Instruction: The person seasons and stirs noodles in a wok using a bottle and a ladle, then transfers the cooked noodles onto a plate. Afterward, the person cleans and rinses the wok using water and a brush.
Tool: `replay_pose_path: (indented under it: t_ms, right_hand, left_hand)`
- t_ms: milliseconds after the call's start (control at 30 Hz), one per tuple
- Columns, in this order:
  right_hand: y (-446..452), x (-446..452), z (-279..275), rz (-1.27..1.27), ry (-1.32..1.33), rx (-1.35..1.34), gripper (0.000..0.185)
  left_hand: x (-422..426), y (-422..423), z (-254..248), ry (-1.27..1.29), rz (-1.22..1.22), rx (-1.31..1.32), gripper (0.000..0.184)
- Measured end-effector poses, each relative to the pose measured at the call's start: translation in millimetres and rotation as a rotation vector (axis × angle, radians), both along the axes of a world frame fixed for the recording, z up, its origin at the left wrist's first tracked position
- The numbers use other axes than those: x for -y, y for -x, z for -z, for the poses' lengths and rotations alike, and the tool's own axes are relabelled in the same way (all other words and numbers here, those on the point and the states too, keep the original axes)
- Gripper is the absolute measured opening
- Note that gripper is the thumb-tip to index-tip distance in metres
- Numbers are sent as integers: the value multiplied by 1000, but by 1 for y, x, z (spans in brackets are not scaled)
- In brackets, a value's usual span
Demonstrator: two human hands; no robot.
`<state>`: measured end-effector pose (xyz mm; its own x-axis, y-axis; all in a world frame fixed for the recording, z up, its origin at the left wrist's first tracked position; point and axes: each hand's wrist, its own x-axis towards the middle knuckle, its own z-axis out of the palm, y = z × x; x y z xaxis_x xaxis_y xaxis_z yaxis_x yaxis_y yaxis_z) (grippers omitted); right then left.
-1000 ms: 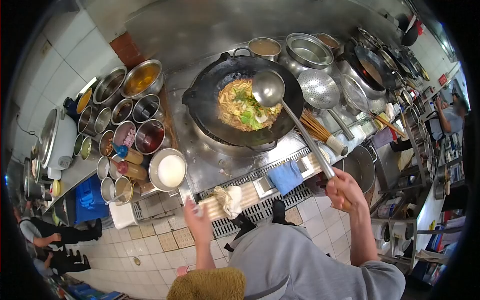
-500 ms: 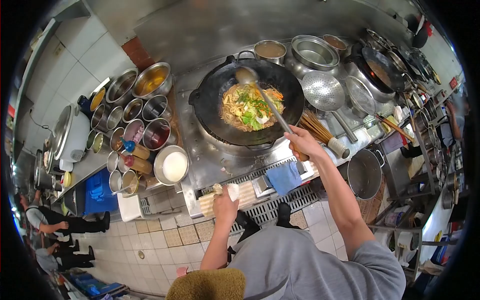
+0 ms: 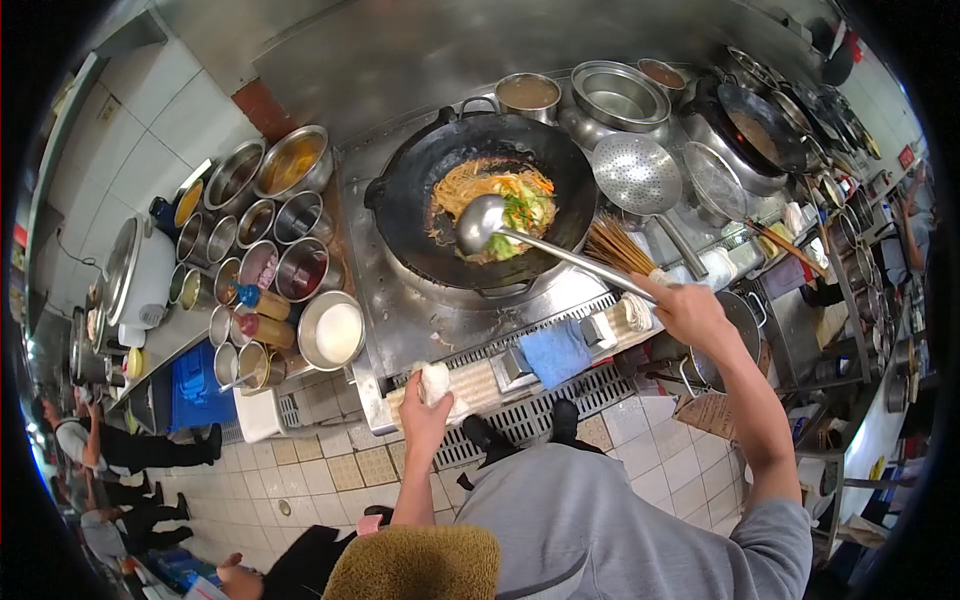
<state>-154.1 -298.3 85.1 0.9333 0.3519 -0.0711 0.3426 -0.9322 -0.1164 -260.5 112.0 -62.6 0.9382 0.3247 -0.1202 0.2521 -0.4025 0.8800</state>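
Note:
My right hand (image 3: 695,318) is closed round the handle end of a long ladle (image 3: 482,224). The ladle's bowl is rounded side up over the food in a large black wok (image 3: 560,150). In the wok lie noodles (image 3: 465,183) with sliced vegetables (image 3: 528,205), green, pale and orange. My left hand (image 3: 424,412) is closed on a bunched white cloth (image 3: 436,382) at the front edge of the stove. Beneath the ladle handle are a bamboo wok brush (image 3: 615,243) and a blue cloth (image 3: 555,352).
Metal bowls and pots of ingredients stand at the left, with a bowl of white contents (image 3: 333,333) nearest the stove and squeeze bottles (image 3: 266,331) beside it. A perforated strainer (image 3: 637,172) lies right of the wok. Several people (image 3: 130,440) are at the far left.
The ladle's bowl has come from the wok's far side down onto the food as my right hand moved right and back. My left hand has lifted slightly with the white cloth.

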Motion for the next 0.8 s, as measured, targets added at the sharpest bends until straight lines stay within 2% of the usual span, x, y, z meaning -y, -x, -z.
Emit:
replay_pose_path:
  t_ms: [67,133,200,233,267,300,367,533,633,667,800]
  right_hand:
    - [22,14,-2,46,-103,-11,60]
    - [41,20,1,93,-263,-103,63]
    - [54,15,16,221,-510,-212,60]
    - [58,10,17,290,-632,-266,59]
    - [63,-3,15,456,-905,-458,58]
    - [62,-13,18,481,-977,-471,59]
    - [59,-28,30,541,-1122,-493,60]
    - [62,-61,61,582,-1229,-456,65]
    - [90,-74,42,589,-1268,-646,65]
    - [96,-70,31,564,-1291,-689,65]
    - [102,-51,13,610,-1364,-697,63]
  left_hand:
    - [-5,2,29,253,-28,132,57]
    - [2,0,25,498,-63,111,56]
    - [13,-6,24,798,-101,80,55]
    - [21,-12,20,886,-118,52,53]
    - [30,-19,14,975,-134,24,52]
    - [38,-27,10,1063,-148,-6,50]
    - [51,-49,2,1035,-113,-32,44]
    - [67,-100,4,1111,-50,-57,40]
    - [74,-118,-15,1159,30,-206,47]
    - [75,-126,-6,1152,55,-175,50]
    - [88,-142,-8,1136,-12,-254,49]
